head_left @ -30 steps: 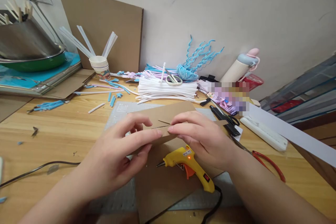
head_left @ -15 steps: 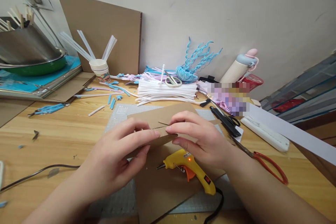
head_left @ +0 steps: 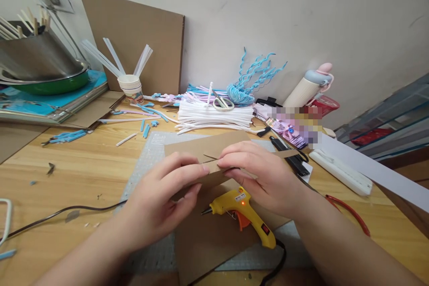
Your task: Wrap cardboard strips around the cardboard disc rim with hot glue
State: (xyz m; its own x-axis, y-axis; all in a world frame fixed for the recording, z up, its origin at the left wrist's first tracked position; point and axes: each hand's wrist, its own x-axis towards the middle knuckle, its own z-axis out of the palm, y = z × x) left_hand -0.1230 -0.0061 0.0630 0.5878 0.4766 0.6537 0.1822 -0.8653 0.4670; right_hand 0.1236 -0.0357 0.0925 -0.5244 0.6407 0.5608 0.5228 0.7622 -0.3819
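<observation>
My left hand (head_left: 167,196) and my right hand (head_left: 264,176) both pinch a strip of brown cardboard (head_left: 214,178), fingertips nearly meeting at its upper edge. The strip is held tilted above a larger cardboard sheet (head_left: 208,147) that has a thin slit cut in it. That sheet lies on a grey cutting mat (head_left: 147,161). A yellow hot glue gun (head_left: 246,216) with an orange trigger and a lit indicator lies just below my hands, nozzle pointing left, its black cord trailing off toward me.
White sticks (head_left: 214,116), small scissors (head_left: 223,103) and blue curly pipe cleaners (head_left: 251,76) lie at the back. Paper cups with glue sticks (head_left: 130,85), a leaning cardboard panel (head_left: 134,40), a green pan (head_left: 50,80), a bottle (head_left: 308,87), black scissors (head_left: 291,156), red-handled pliers (head_left: 348,212) and a cable (head_left: 60,214) surround the mat.
My hands keep pinching the cardboard strip, pressing its edge slightly lower. The view has shifted a little right and down. The glue gun has not moved.
</observation>
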